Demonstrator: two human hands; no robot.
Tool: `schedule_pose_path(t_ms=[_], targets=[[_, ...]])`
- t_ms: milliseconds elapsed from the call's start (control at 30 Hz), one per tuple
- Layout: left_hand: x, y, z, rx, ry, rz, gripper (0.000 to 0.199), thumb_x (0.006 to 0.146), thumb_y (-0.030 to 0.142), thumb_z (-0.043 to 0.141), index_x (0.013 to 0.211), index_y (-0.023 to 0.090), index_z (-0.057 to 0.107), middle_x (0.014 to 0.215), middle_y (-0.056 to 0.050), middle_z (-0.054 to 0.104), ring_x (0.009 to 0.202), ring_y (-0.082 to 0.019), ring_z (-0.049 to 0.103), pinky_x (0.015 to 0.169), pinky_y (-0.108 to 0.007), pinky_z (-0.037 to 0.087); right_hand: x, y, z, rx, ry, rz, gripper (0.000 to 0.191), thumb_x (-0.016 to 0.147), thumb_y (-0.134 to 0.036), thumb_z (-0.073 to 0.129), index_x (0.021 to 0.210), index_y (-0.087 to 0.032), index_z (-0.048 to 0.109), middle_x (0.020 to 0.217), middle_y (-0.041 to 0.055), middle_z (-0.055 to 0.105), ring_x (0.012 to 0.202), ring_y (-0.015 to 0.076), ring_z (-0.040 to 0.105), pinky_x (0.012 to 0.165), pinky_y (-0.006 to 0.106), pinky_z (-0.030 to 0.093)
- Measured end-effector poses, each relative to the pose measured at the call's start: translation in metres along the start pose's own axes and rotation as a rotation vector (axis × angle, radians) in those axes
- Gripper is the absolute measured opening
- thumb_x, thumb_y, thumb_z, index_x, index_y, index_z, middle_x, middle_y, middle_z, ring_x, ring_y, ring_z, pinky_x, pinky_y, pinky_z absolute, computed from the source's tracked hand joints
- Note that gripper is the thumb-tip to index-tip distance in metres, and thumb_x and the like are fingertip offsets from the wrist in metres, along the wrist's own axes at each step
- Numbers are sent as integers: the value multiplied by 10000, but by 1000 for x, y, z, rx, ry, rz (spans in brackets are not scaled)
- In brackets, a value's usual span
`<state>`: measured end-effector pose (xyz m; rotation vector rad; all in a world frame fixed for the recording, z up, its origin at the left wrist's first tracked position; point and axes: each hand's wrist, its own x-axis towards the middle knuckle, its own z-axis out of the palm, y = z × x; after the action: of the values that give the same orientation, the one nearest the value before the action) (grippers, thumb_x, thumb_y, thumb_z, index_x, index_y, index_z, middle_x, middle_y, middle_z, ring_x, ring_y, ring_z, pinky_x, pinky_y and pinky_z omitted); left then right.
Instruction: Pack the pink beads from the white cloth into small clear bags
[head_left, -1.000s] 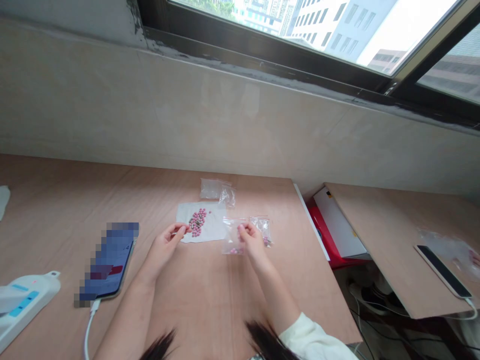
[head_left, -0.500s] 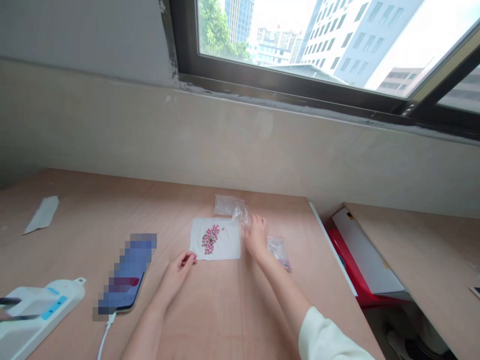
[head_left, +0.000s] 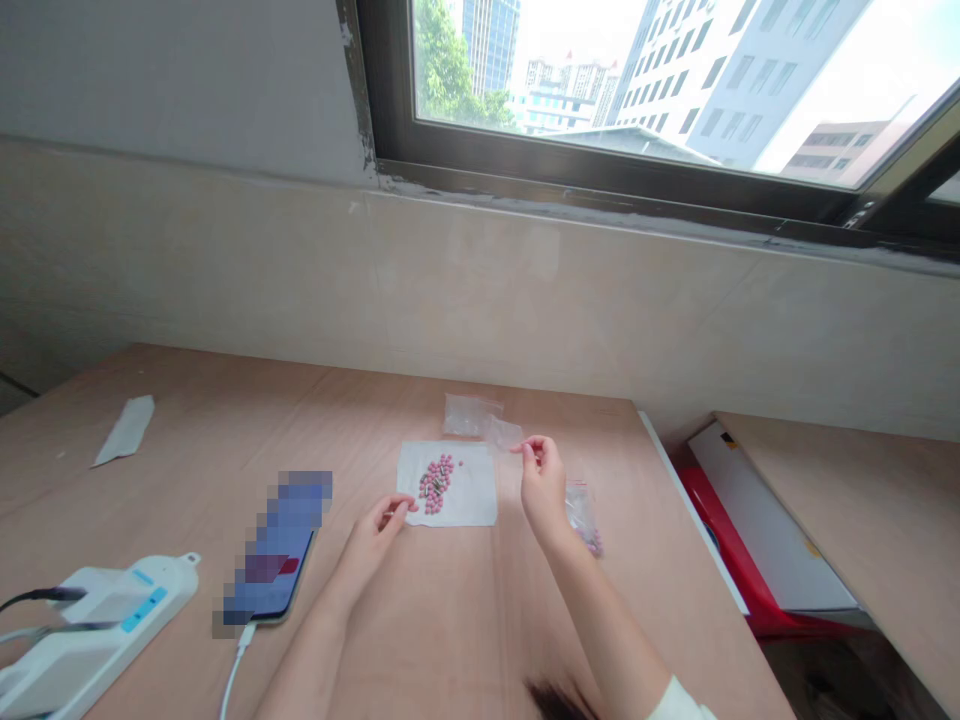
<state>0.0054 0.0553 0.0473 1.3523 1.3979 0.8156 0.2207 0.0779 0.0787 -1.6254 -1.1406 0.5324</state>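
Note:
My left hand rests at the lower left corner of a white paper sheet, thumb and forefinger pressed together. Whatever sits between those fingertips is too small to make out. On the paper lies a heap of small pink beads mixed with a few darker, metallic-looking pieces. Above the table, right of the paper, my right hand is closed in a pinch beside a clear plastic bag; its contents cannot be made out. Another clear bag, with pinkish-purple pieces inside, lies partly behind my right wrist.
A further clear bag lies behind the paper. To the left are a phone on a white cable, a white power strip and a paper scrap. A red and white box stands beyond the table's right edge.
My right hand has lifted away from the clear bag behind the paper and turned, fingertips now pinched. My left hand stays by the paper's corner. The whole view has shifted slightly.

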Motion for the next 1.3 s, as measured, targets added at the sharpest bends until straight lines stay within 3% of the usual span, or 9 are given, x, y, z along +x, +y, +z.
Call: schedule_pose_path(t_ms=[133,267,400,533,633,833,1067,1233,1300], targets=[[5,26,12,-149,-88,41,326,706,411,473,893,154,545,915,-55,612,854,-180,558,762,-282,415,-21,-7,6,384,-280,189,155,701,-345,444,715,-194,412,674,36,577,683,165,521,606,278,371],[1,38,11,-179,-123,72,230,676,382,529,687,152,545,652,-2,587,704,-151,562,685,-255,417,-35,-2,15,356,-309,275,165,671,-345,458,704,-188,419,678,42,556,672,169,508,583,281,368],[-6,36,2,-138,-102,7,201,620,339,595,645,146,545,545,22,561,551,-120,538,605,-246,414,-49,-11,17,25,-88,73,122,639,-247,496,725,-185,435,781,53,509,752,183,459,681,321,354],[-9,36,2,-50,-71,4,215,591,331,610,551,150,501,444,48,502,423,-89,475,473,-212,375,-68,-31,24,-90,-274,-192,43,699,-226,458,713,-187,448,735,30,493,726,167,435,674,305,350],[-10,36,4,19,-49,19,236,603,329,589,508,159,456,391,71,436,363,-69,417,405,-190,319,-76,-38,31,-157,-378,-231,71,727,-246,450,696,-183,460,726,31,506,717,164,430,674,305,344],[-14,32,4,30,-89,47,173,631,255,548,529,158,448,460,66,443,372,-60,416,389,-181,318,-73,-35,33,-69,-568,-223,103,709,-267,487,664,-178,462,701,15,518,672,135,444,635,264,353],[-19,46,-5,-40,-204,98,153,668,293,535,608,156,508,587,37,508,524,-91,515,523,-205,421,-64,-34,33,38,-559,6,111,673,-198,449,571,-168,482,566,-18,486,559,105,424,547,228,331],[-11,49,-14,75,-51,80,119,673,271,492,638,158,508,579,31,510,496,-107,527,502,-228,443,-57,-38,31,15,-521,77,93,608,-155,449,517,-168,438,504,-39,424,518,95,385,517,223,298],[-8,49,-13,124,11,143,139,655,213,478,766,158,542,733,-13,561,643,-143,571,566,-248,473,-57,-40,33,22,-516,73,98,593,-146,442,503,-171,410,490,-47,399,506,89,365,504,218,283]])
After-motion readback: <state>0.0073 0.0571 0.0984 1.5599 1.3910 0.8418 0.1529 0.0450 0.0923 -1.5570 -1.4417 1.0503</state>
